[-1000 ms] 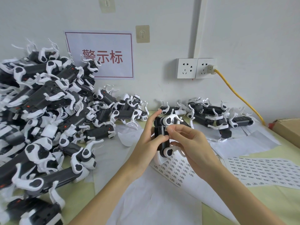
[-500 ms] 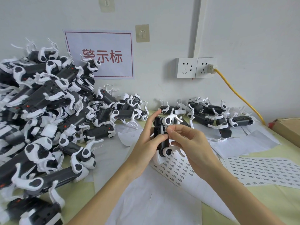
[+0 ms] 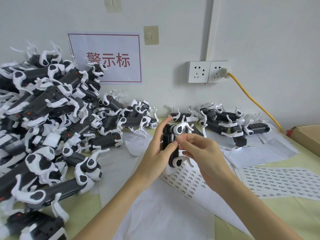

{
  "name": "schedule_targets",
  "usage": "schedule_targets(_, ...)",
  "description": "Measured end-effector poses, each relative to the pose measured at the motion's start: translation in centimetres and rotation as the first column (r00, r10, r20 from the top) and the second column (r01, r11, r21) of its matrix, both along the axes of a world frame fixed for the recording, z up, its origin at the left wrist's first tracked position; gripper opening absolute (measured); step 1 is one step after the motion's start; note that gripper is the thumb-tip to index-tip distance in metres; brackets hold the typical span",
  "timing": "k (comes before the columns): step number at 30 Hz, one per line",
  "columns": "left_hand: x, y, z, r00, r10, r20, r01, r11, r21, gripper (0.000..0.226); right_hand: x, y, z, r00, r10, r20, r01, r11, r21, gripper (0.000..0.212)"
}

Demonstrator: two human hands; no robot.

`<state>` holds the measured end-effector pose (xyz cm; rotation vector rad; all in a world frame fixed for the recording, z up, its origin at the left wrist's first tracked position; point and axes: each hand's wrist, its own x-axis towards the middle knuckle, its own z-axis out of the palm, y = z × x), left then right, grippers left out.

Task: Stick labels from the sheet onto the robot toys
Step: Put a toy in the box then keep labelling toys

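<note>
- Clearly, the labelling was mid-course: one black-bodied plastic robot toy with white legs [image 3: 170, 144] was held upright above the table, gripped around its body by the left hand [image 3: 155, 154].
- A small white label [image 3: 177, 138] was being pressed onto the toy's side by the pinched fingertips of the right hand [image 3: 200, 153]; this sticking step was judged nearly finished.
- A white label sheet printed with rows of small stickers [image 3: 187, 179] was seen just below the hands, and a second, fuller printed sheet [image 3: 284, 181] lay to the right.
- A large heap of black-and-white robot toys [image 3: 45, 129] was piled at the left and a smaller row [image 3: 225, 122] at the back; which were already labelled could not be told.
- A brown cardboard box [image 3: 306, 135] was partly visible at the right edge; its contents were hidden.
</note>
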<state>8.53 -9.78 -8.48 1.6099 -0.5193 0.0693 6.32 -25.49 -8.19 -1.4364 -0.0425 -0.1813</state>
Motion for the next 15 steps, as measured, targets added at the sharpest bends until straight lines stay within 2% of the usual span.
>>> schedule_targets(6,0.05,-0.11,-0.3,0.994,0.058,0.097,-0.068,0.993,0.095,0.058,-0.14,0.11,0.11,1.0,0.005,-0.008,-0.005,1.0,0.013,0.011)
schedule_targets(9,0.03,-0.35,-0.54,0.983,0.11,0.149,-0.126,0.986,0.107,0.048,-0.19,0.28,0.05,1.0,0.016,-0.008,-0.016,1.0,-0.001,0.012)
schedule_targets(15,-0.12,-0.7,-0.48,0.992,0.106,0.071,-0.11,0.992,0.059,0.042,-0.4,0.59,-0.03,1.0,-0.007,0.029,0.009,0.999,-0.042,0.004)
